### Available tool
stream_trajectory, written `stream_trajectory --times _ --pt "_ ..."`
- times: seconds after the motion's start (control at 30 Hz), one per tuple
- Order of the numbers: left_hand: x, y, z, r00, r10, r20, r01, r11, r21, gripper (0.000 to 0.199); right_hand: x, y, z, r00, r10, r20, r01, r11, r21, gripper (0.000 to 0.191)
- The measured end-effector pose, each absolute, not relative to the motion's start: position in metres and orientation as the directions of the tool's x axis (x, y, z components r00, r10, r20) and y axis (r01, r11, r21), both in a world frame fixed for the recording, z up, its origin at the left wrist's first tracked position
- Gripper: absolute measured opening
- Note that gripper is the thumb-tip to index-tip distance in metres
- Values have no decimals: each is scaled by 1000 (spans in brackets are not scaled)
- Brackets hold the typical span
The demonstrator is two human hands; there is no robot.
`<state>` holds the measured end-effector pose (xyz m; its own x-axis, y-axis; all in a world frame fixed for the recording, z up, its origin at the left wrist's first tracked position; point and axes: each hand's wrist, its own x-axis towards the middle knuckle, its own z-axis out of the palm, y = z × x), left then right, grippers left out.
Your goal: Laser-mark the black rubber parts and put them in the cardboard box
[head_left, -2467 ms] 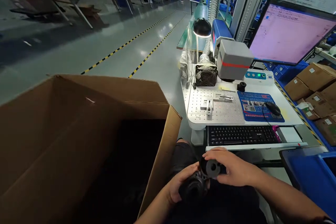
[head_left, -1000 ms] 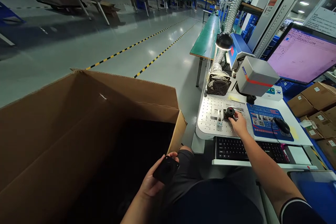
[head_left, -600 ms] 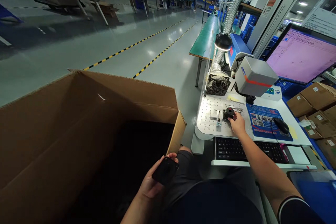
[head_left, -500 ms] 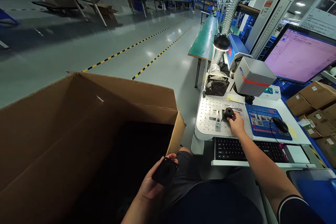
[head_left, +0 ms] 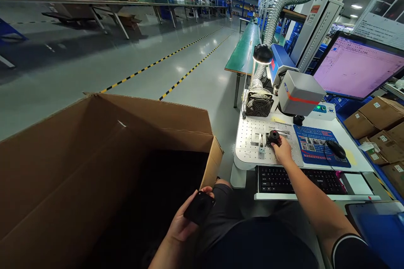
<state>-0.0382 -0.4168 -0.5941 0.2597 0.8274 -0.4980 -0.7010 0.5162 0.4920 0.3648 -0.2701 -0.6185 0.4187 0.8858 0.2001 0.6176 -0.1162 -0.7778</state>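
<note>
1. My right hand is stretched out over the white perforated plate, fingers pinched on a small black round part that sits on the plate right beside the little metal fixture.
2. That part is under the grey laser head, with the fan just behind the plate.
3. My left hand is down low, well short of the plate, curled around another black part, flat squarish face toward me.
4. That hand sits right at the near corner of the big open cardboard box, left of the plate.
5. The keyboard is just in front of the plate, the mouse off to its right on the blue mat.
6. The monitor glows pink behind and right of the plate.
</note>
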Motion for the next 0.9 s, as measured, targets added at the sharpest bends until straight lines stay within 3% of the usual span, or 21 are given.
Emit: stream_trajectory --times 0.3,0.5,0.7,0.9 --pt "-38 -416 -596 274 827 -491 -670 530 520 32 373 -280 -600 433 895 104 478 -130 -869 65" --pt "-37 -414 -600 265 824 -501 -673 530 516 33 384 -361 -591 423 873 241 465 19 -885 48" --pt "-35 -411 -605 249 808 -534 -642 550 534 34 382 -439 -608 407 898 169 382 1 -924 40" --pt "-21 -410 -591 162 788 -593 -636 543 548 40 370 -473 -633 348 907 239 556 5 -831 42"
